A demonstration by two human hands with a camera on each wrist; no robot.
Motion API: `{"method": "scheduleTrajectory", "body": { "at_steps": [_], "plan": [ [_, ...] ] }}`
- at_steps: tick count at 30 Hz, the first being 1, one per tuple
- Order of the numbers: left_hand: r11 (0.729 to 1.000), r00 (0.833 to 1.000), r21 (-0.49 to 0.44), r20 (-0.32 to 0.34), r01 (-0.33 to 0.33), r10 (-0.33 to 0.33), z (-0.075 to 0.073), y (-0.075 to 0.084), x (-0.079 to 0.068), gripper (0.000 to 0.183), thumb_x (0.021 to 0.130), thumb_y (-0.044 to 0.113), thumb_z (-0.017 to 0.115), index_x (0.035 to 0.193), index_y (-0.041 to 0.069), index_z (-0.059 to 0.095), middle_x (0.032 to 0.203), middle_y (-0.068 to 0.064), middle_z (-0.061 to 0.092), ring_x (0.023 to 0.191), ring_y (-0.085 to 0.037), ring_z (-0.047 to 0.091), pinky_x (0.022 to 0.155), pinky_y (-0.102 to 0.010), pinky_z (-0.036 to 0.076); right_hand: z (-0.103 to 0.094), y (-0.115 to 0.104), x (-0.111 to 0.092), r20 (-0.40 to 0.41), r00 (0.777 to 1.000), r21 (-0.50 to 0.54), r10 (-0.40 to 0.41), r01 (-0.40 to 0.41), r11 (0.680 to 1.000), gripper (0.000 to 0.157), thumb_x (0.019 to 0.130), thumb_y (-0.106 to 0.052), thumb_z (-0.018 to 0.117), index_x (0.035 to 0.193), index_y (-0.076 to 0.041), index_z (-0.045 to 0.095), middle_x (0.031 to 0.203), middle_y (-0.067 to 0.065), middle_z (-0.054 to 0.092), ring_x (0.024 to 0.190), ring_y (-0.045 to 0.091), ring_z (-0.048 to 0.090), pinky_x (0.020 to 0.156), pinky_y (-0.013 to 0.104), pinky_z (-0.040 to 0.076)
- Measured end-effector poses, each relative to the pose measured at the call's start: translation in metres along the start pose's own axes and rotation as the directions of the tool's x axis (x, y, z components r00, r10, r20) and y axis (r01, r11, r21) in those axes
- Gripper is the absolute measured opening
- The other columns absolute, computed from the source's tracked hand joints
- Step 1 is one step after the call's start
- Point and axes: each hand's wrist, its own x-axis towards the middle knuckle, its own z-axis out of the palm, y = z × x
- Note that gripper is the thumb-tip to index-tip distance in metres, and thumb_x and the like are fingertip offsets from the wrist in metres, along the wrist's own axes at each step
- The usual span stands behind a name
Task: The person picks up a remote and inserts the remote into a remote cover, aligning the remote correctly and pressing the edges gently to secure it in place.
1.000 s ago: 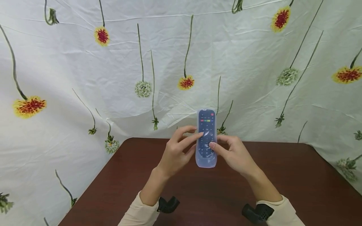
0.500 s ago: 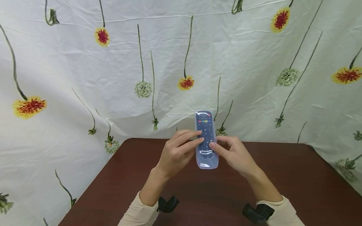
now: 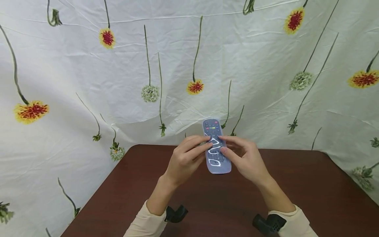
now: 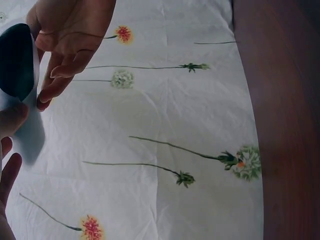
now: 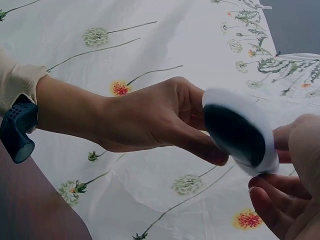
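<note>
A dark remote control (image 3: 215, 153) in a clear, glossy sleeve is held up above the table, its top leaning slightly left in the head view. My left hand (image 3: 185, 159) grips its left side, two fingertips on the button face and the thumb hidden. On the other side, my right hand (image 3: 248, 159) pinches the right edge, with thumb and index fingertip on the front. The left wrist view catches the remote control (image 4: 17, 60) at its left edge. Between both hands, the right wrist view shows the remote control (image 5: 235, 132) end-on and blurred.
A dark brown table (image 3: 219, 204) lies below the hands. White cloth (image 3: 251, 65) printed with flowers hangs behind and around it. Black wrist cameras (image 3: 176, 214) sit at both cream sleeves.
The remote control's top has tipped left and down, and its lower end has swung right. A second left fingertip now touches the face, and the right index finger has come onto the front.
</note>
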Motion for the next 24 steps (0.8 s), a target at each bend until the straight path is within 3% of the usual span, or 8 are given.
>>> {"method": "scheduleTrajectory", "body": {
  "at_steps": [6, 10, 16, 24],
  "plan": [
    [0.999, 1.0, -0.048, -0.02, 0.004, -0.005, 0.0002, -0.0019, -0.001, 0.037, 0.08, -0.012, 0.082, 0.115, -0.001, 0.076, 0.119, -0.013, 0.07, 0.109, -0.03, 0.066, 0.093, -0.036, 0.055, -0.0087, 0.0001, -0.0001, 0.085, 0.996, -0.005, -0.028, 0.029, 1.0, 0.033, 0.104, 0.003, 0.054, 0.134, 0.001, 0.067, 0.131, 0.013, 0.068, 0.119, 0.019, 0.064, 0.096, 0.027, 0.052],
    [0.998, 1.0, -0.065, -0.019, 0.001, -0.003, 0.0014, -0.003, -0.0021, 0.031, 0.087, -0.008, 0.078, 0.117, -0.001, 0.075, 0.117, -0.014, 0.071, 0.107, -0.03, 0.067, 0.092, -0.036, 0.056, -0.01, 0.0011, -0.0001, 0.1, 0.994, -0.023, -0.047, 0.05, 0.998, 0.035, 0.098, 0.008, 0.062, 0.132, 0.002, 0.068, 0.127, 0.013, 0.07, 0.11, 0.02, 0.069, 0.086, 0.029, 0.057],
    [0.998, 1.0, -0.065, -0.018, 0.014, -0.015, 0.0038, -0.0015, -0.0028, 0.022, 0.101, 0.014, 0.07, 0.117, -0.001, 0.074, 0.111, -0.011, 0.07, 0.102, -0.026, 0.067, 0.088, -0.033, 0.057, -0.0076, 0.0025, 0.0002, 0.076, 0.995, -0.06, -0.063, 0.067, 0.996, 0.032, 0.092, 0.005, 0.075, 0.123, -0.003, 0.074, 0.114, 0.006, 0.074, 0.096, 0.019, 0.072, 0.078, 0.031, 0.059],
    [0.997, 0.998, -0.053, -0.002, 0.063, -0.063, 0.0046, 0.0041, -0.0006, 0.023, 0.103, 0.021, 0.068, 0.111, 0.0, 0.072, 0.103, -0.008, 0.068, 0.093, -0.023, 0.064, 0.08, -0.033, 0.056, -0.0052, 0.0025, 0.0008, 0.021, 0.997, -0.151, -0.075, 0.077, 0.985, 0.022, 0.085, 0.0, 0.084, 0.105, -0.008, 0.08, 0.097, -0.003, 0.076, 0.086, 0.016, 0.071, 0.072, 0.028, 0.058]
  ]
}}
